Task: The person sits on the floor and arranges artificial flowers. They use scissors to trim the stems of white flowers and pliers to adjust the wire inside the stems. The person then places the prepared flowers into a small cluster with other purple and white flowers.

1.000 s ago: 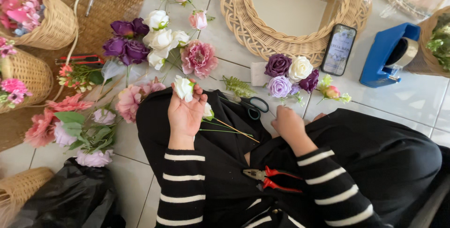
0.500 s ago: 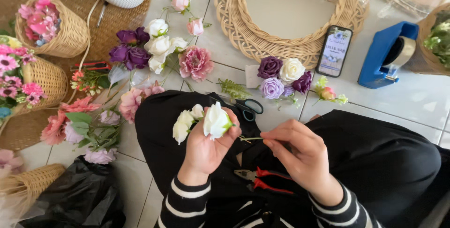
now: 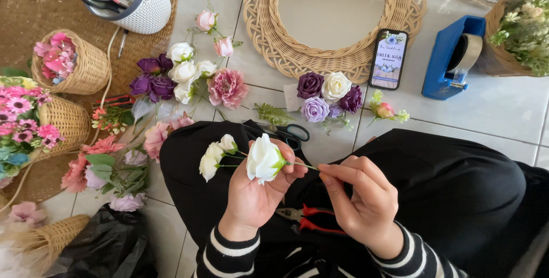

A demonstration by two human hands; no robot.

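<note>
Both hands have risen: left hand (image 3: 258, 195) clamps white roses (image 3: 264, 159), right hand (image 3: 361, 201) pinches the stem (image 3: 302, 166); grip low, steadily.

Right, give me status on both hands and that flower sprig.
Left hand gripping white artificial flower sprig by its blooms. Right hand pinching its thin green stem. Red-handled pliers lying on lap beneath; nothing between the hands.

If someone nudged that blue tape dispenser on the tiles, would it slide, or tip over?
The blue tape dispenser looks blocky and broad-based, so it would probably slide on the glossy tiled floor rather than tip. Its bulk suggests some weight. Nothing leans on it, so it should move alone.
</note>
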